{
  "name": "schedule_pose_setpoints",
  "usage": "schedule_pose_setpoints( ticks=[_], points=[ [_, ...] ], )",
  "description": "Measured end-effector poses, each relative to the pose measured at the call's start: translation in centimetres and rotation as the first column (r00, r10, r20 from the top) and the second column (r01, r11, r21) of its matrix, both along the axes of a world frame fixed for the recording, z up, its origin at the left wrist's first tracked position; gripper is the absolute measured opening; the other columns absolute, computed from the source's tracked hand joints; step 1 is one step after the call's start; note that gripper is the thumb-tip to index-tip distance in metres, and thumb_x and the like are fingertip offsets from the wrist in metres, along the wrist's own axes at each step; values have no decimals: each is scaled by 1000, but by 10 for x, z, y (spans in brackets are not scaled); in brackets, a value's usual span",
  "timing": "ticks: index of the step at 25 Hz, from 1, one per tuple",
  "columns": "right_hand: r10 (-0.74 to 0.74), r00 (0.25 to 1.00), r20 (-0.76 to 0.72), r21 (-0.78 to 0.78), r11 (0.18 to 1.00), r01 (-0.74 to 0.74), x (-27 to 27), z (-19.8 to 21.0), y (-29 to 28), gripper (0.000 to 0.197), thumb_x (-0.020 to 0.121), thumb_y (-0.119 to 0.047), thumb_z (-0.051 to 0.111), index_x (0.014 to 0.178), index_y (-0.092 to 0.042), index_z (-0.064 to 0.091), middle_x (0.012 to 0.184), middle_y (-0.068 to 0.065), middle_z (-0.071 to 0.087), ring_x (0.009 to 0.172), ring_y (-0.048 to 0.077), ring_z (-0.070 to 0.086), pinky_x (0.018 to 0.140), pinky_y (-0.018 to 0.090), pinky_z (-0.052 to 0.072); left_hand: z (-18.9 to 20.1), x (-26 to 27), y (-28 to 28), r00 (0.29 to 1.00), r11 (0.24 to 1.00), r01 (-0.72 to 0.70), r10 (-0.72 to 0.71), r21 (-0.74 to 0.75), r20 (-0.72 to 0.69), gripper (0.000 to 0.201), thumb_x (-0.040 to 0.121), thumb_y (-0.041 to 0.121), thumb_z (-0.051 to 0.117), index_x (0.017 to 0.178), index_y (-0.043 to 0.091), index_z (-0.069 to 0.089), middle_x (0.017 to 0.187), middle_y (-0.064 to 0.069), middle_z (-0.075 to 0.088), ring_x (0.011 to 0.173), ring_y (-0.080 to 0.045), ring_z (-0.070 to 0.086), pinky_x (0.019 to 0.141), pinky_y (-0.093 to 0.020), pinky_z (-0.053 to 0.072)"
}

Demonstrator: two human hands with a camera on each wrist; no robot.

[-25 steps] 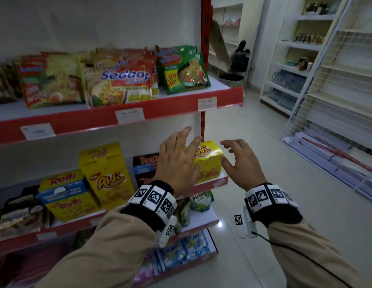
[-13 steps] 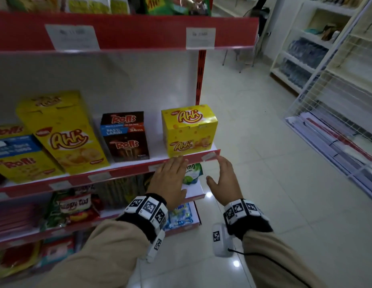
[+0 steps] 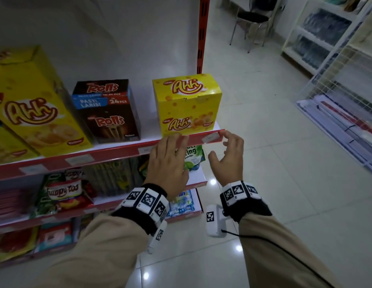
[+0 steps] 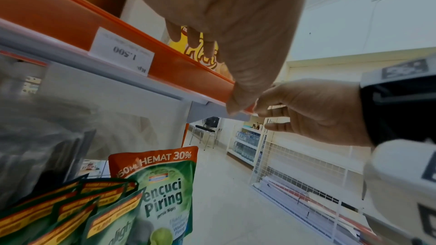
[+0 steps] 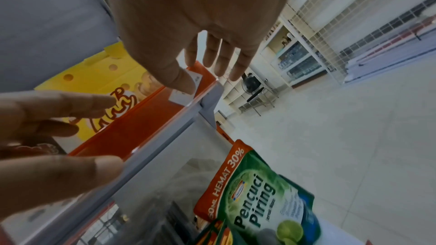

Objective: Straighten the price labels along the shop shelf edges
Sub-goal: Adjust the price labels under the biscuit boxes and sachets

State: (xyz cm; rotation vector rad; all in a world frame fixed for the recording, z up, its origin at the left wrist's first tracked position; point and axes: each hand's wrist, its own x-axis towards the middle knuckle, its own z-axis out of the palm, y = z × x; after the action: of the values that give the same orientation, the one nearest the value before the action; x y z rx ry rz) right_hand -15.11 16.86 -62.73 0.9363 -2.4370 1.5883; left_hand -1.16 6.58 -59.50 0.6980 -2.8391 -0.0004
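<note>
A red shelf edge strip (image 3: 118, 151) runs below the snack boxes and carries several white price labels. One label (image 3: 210, 138) sits slightly crooked at the strip's right end, under the small yellow Ahh box (image 3: 187, 104). My left hand (image 3: 172, 150) lies with straight fingers on the strip just left of that label. My right hand (image 3: 222, 148) hovers at the shelf's right end, fingers loosely curled beside the label and holding nothing. In the right wrist view my thumb (image 5: 174, 75) overlaps the label (image 5: 186, 88). The left wrist view shows another label (image 4: 122, 53) reading 1.500.
A Rolls box (image 3: 106, 111) and a tall Ahh box (image 3: 31, 109) stand further left. A green dish-soap pouch (image 3: 193, 154) hangs on the shelf below. To the right lie tiled floor (image 3: 264, 142), a white wire rack (image 3: 343, 84) and a chair (image 3: 251, 19).
Both hands dropped from in front of the upper shelf to the lower shelf's edge. The left fingers now rest on the strip and the right fingers curl at its right end.
</note>
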Motion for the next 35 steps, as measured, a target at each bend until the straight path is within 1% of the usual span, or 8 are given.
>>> schedule_pose_setpoints(
  ticks=[2, 7, 13, 19, 22, 25, 29, 35],
  points=[
    [-15, 992, -125, 72, 997, 24, -11, 1, 1, 47, 71, -3, 62, 116, -7, 53, 114, 10, 47, 103, 28, 46, 87, 48, 45, 2, -8, -1, 1000, 1000, 8, -7, -17, 27, 76, 79, 38, 59, 145, 17, 28, 146, -8, 29, 132, -30, 25, 106, -44, 26],
    [-16, 928, -372, 136, 988, 72, -27, 5, -6, 28, 71, -9, 55, 98, -6, 58, 99, 9, 59, 95, 26, 46, 79, 39, 45, 0, -15, -3, 999, 999, 6, -7, -32, -36, 64, 78, 34, 61, 136, 14, 41, 138, -9, 39, 125, -30, 35, 101, -43, 32],
    [28, 874, -486, 168, 984, 62, -27, 3, -6, 22, 73, -8, 58, 95, -5, 61, 95, 9, 62, 95, 26, 50, 78, 35, 47, -1, -25, -4, 997, 999, -8, 4, -43, -83, 44, 79, 31, 59, 119, 15, 49, 116, -7, 48, 107, -28, 43, 85, -39, 36],
    [65, 775, -629, 185, 980, 68, -21, 5, -7, 20, 77, -2, 63, 96, -4, 68, 98, 11, 67, 92, 31, 59, 80, 37, 45, 0, -27, -8, 996, 1000, 0, -3, -24, -88, 37, 81, 30, 58, 114, 17, 49, 112, -3, 49, 104, -26, 43, 85, -38, 37],
    [97, 747, -658, 206, 977, 55, -19, 8, -9, 14, 81, -2, 62, 93, -5, 69, 95, 11, 68, 84, 31, 61, 73, 38, 49, 1, -27, -7, 997, 999, 11, -14, -37, -75, 38, 82, 29, 58, 117, 18, 48, 113, -4, 49, 104, -26, 43, 85, -38, 39],
    [129, 729, -672, 261, 963, 70, -22, 13, -10, 8, 85, -5, 61, 90, -7, 67, 91, 10, 67, 76, 30, 57, 64, 38, 45, -1, -24, -6, 998, 997, 27, -31, -70, -55, 43, 82, 28, 60, 123, 18, 49, 114, -5, 49, 104, -27, 44, 85, -39, 39],
    [214, 692, -690, 372, 925, 85, -23, 12, -8, 10, 85, -7, 57, 87, -9, 66, 86, 8, 65, 78, 30, 54, 63, 37, 44, -1, -22, -6, 999, 996, 32, -35, -83, -31, 46, 82, 29, 59, 125, 19, 48, 116, -5, 48, 106, -27, 43, 86, -39, 38],
    [253, 706, -662, 439, 894, 90, -20, 20, -11, 12, 83, -8, 56, 92, -10, 64, 83, 9, 64, 75, 31, 52, 59, 38, 43, -2, -21, -4, 999, 997, 24, -28, -77, -42, 47, 82, 29, 58, 127, 19, 46, 118, -6, 48, 107, -28, 41, 86, -40, 37]
  ],
)
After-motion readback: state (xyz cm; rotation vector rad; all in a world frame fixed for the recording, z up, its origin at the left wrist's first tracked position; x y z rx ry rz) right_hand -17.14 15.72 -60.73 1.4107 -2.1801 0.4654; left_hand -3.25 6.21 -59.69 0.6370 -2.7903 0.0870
